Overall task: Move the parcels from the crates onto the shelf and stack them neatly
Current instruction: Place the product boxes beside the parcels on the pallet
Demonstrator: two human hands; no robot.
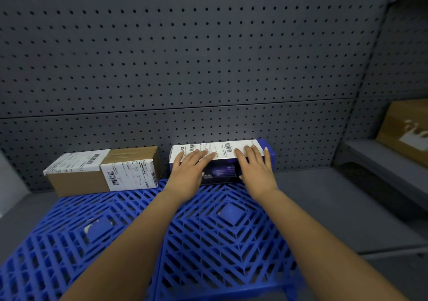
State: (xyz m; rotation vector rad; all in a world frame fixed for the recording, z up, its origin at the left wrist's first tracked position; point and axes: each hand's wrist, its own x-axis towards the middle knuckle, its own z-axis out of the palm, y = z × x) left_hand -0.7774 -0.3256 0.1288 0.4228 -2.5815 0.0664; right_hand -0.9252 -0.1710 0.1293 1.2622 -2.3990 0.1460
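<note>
Evidently the blue parcel [221, 149] is squared up under left hand [188, 167] and right hand [254, 165], fingers [202, 153] laid flat, brown parcel [76, 181] at 9 o'clock

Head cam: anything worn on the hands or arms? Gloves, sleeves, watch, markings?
Nothing worn that shows. The left hand and right hand are ungloved, with no rings visible. Both limbs are bare all the way to the bottom frame edge: no sleeves, watch, wristband, tape or markings in view.

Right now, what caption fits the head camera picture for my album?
Left hand and right hand rest on a labelled blue parcel beside a brown parcel at the blue pallet's far edge.
</note>
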